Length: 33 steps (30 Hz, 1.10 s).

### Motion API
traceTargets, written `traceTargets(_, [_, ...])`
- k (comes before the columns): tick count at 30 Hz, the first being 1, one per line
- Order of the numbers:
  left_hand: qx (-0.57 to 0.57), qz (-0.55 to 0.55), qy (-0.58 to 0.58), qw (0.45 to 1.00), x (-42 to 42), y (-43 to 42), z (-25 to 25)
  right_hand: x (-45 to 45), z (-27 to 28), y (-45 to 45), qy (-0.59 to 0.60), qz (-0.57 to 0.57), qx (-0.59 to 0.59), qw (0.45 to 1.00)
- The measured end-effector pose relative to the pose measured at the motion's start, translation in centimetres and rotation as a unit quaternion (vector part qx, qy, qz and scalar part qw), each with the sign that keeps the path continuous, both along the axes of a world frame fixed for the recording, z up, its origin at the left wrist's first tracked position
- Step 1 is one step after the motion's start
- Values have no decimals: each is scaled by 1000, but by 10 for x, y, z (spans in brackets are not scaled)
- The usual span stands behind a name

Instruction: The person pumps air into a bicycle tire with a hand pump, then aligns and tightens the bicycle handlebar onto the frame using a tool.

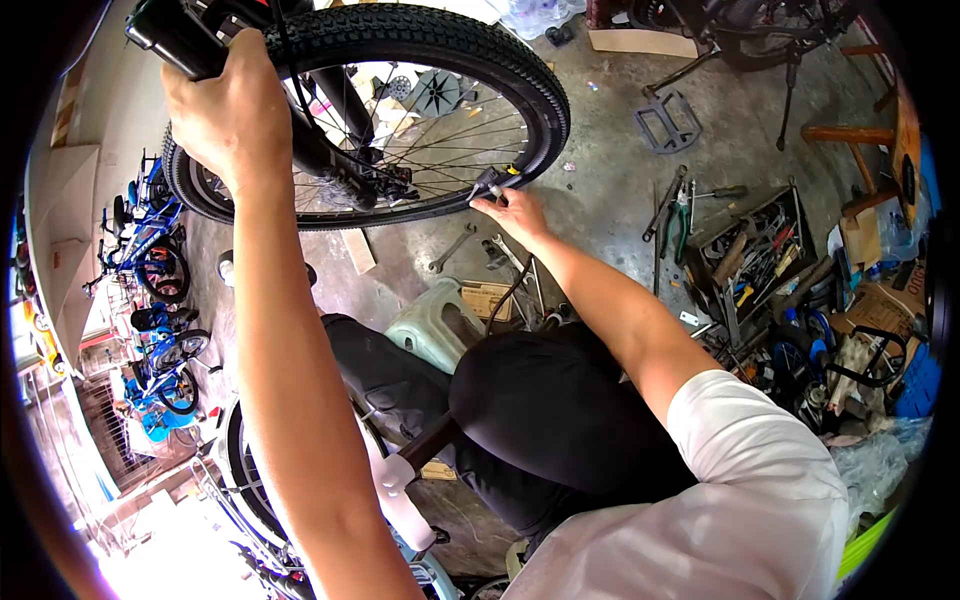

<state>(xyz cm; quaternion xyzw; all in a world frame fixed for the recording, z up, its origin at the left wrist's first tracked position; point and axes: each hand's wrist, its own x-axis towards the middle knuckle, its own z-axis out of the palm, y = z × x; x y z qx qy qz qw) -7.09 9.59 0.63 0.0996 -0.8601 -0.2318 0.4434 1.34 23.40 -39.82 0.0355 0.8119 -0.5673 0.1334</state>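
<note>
A bicycle wheel with a knobby black tyre [400, 25] fills the upper middle, its thin spokes beside a black fork leg [345, 105]. My left hand [235, 115] is wrapped round a thick, shiny black handlebar grip [175, 38] at the upper left. Low on the wheel's near side, my right hand [512, 215] pinches a small grey pump head [488, 184] with a yellow part, against the inside of the rim. Whether it sits on the valve is too small to tell. A dark hose [508, 296] curves below my right forearm.
Spanners [453, 249] lie on the concrete floor near a pale green stool [437, 325]. A pedal [668, 122], pliers [682, 222] and a crowded tool tray [755, 250] lie to the right. Small blue bicycles [160, 260] stand left; a wooden stool [850, 135] is far right.
</note>
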Motion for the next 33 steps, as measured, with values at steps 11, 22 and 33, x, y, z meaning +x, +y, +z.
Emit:
traceTargets(11, [-21,16,-24,999,-2,-4,0,62,-59,14,-222,268,87,933])
traceTargets(22, [-7,-22,21,1000,-5,-12,-4,35,-91,109,-24,31,258,965])
traceTargets(33, [-31,-10,27,999,-4,-14,-4,-21,-94,132,-37,-23,313,949])
